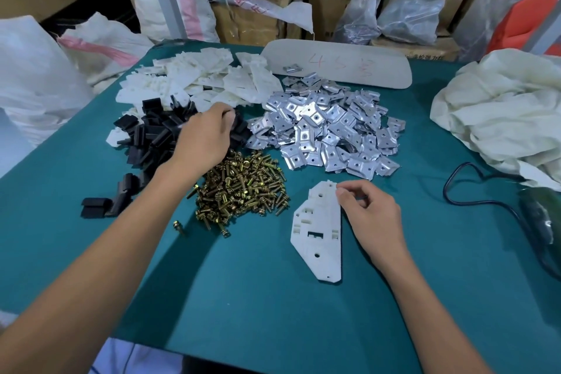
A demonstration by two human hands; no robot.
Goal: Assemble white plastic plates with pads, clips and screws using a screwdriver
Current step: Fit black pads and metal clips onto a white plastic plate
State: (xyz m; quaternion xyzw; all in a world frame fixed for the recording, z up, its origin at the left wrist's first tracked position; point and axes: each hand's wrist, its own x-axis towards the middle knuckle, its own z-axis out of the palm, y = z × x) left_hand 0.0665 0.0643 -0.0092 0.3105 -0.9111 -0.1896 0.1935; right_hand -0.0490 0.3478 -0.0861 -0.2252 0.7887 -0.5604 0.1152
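- The white plate lies flat on the green table, alone in the open space just in front of you. Judging by that, it is the piece being built up.
- Your right hand sits at the plate's upper right edge with its fingers curled. Thumb and forefinger meet there in a light pinch, probably to keep the plate from sliding while parts go on.
- Your left hand reaches over the black pads with its fingertips curled down into the heap. They are hidden, so you cannot tell whether they have a pad yet. A pad looks like the first part to fit.
- The screws and metal clips are heaped just beyond the plate, and the spare plates lie behind them. Each sort is kept apart and within reach of either hand.
- A dark corded tool rests at the right edge, likely the screwdriver, though it is too blurred to be sure.
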